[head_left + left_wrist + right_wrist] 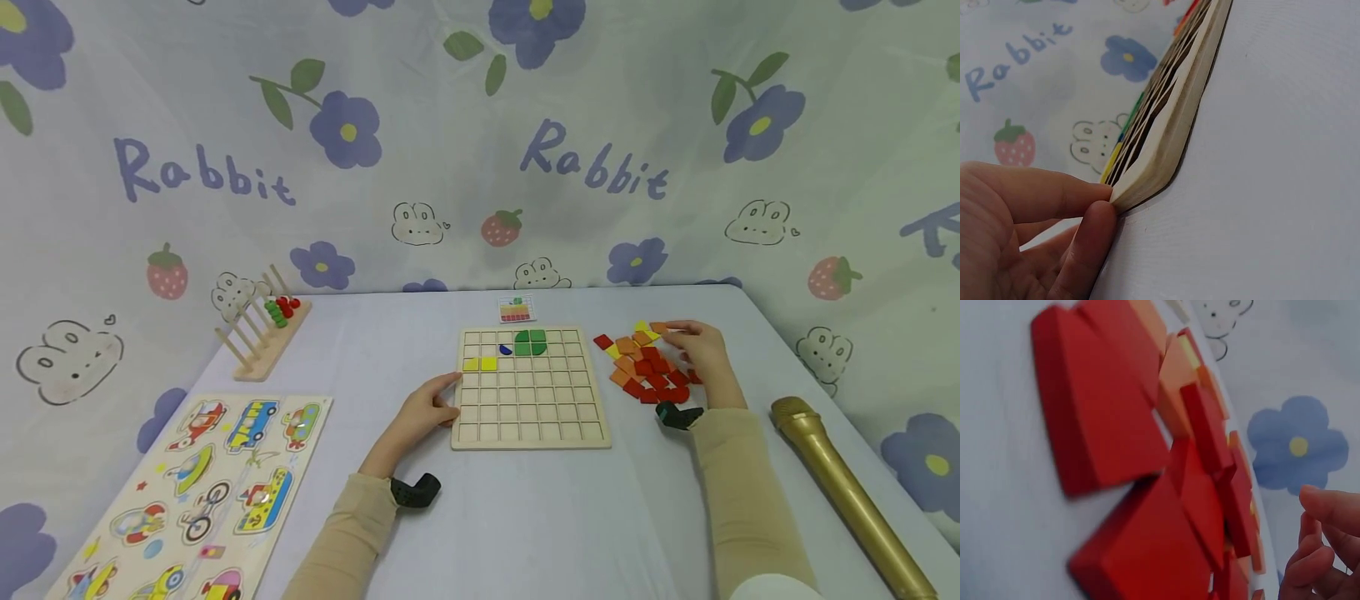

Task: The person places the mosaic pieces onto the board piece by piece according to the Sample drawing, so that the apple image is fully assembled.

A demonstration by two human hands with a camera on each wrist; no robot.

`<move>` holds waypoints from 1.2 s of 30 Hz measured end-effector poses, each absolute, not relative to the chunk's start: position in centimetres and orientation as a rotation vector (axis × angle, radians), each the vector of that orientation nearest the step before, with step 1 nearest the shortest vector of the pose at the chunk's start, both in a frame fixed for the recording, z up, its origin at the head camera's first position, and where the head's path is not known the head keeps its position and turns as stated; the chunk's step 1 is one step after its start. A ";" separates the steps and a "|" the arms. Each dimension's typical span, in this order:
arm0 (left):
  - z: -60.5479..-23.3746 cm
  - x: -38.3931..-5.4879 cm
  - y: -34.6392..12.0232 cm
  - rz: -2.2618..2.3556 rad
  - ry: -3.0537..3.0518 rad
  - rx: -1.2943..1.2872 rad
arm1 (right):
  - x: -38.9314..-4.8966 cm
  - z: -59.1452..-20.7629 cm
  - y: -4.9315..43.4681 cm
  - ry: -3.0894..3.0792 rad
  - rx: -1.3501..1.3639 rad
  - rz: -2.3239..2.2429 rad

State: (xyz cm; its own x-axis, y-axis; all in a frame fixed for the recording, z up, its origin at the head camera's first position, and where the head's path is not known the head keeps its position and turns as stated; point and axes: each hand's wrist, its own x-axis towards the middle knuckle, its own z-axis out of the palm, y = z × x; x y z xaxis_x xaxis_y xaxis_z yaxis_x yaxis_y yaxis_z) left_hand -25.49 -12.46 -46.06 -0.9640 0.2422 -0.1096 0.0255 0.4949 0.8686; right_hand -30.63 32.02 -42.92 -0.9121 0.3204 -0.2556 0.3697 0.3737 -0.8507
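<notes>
One flowered cloth (pixel 450 167): hanging behind the table.
White table (pixel 540 517): in front of the cloth, bearing everything below.
Picture puzzle (pixel 294 460): flat at the near left, showing vehicles.
Grid board (pixel 534 410): flat at mid-table, between the two hands.
Gold microphone (pixel 847 492): lying at the right, beside the right sleeve.
Peg stand (pixel 273 350): far left, green and red beads at its far end.
Tile pile (pixel 654 364): red, orange and yellow, just right of the grid board.
Left hand (pixel 422 408): thumb and index finger parted, touching the grid board's left edge.
Right hand (pixel 701 346): above the pile's far right side, fingertips at an orange tile (pixel 658 327); I cannot tell whether they pinch it.
Small card (pixel 517 310): just behind the grid board.
Green tiles (pixel 522 347): together in the grid's two far rows.
Yellow tiles (pixel 489 364): two, side by side, third row, left end.
Blue tile (pixel 506 350): just left of the green ones.
</notes>
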 end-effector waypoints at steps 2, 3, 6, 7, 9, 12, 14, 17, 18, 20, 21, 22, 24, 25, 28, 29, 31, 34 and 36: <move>-46.0 -25.5 -12.5 1.465 2.520 0.227 | -30.8 -43.1 32.3 2.556 0.648 -1.588; -46.0 -25.5 -12.5 1.468 2.518 0.226 | -31.0 -43.2 32.4 2.555 0.637 -1.578; -46.0 -25.4 -12.5 1.481 2.505 0.224 | -31.4 -43.2 32.2 2.550 0.558 -1.556; -46.1 -25.4 -12.5 1.484 2.499 0.221 | -31.6 -43.1 32.2 2.554 0.519 -1.541; -46.0 -25.3 -12.5 1.489 2.491 0.220 | -31.9 -43.1 32.0 2.578 0.427 -1.487; -46.2 -25.2 -12.4 1.496 2.485 0.222 | -32.7 -43.0 31.9 2.598 0.292 -1.393; -46.3 -25.2 -12.4 1.501 2.484 0.223 | -33.3 -43.1 31.8 2.603 0.215 -1.306; -46.3 -25.1 -12.4 1.499 2.488 0.225 | -34.1 -43.3 31.7 2.574 0.149 -1.231; -46.3 -25.2 -12.4 1.496 2.491 0.225 | -34.4 -43.4 31.6 2.574 0.132 -1.206; -46.2 -25.2 -12.5 1.486 2.500 0.222 | -34.7 -43.4 31.5 2.587 0.107 -1.161; -46.2 -25.3 -12.5 1.481 2.507 0.226 | -34.8 -43.3 31.4 2.596 0.101 -1.142; -46.2 -25.3 -12.4 1.479 2.509 0.224 | -34.8 -43.3 31.4 2.608 0.094 -1.121; -46.1 -25.3 -12.4 1.477 2.510 0.218 | -34.7 -43.2 31.3 2.622 0.094 -1.093; -46.1 -25.3 -12.4 1.476 2.511 0.215 | -34.7 -43.1 31.2 2.624 0.103 -1.088; -46.1 -25.3 -12.3 1.472 2.518 0.218 | -34.6 -43.1 31.3 2.631 0.139 -1.076; -46.1 -25.3 -12.3 1.471 2.520 0.217 | -34.5 -43.1 31.3 2.635 0.158 -1.072; -46.1 -25.3 -12.3 1.471 2.523 0.218 | -34.5 -43.2 31.4 2.673 0.189 -1.042; -46.1 -25.3 -12.3 1.471 2.525 0.216 | -34.2 -43.0 31.5 2.700 0.239 -1.017; -46.2 -25.4 -12.4 1.473 2.527 0.215 | -34.0 -42.9 31.5 2.710 0.258 -1.019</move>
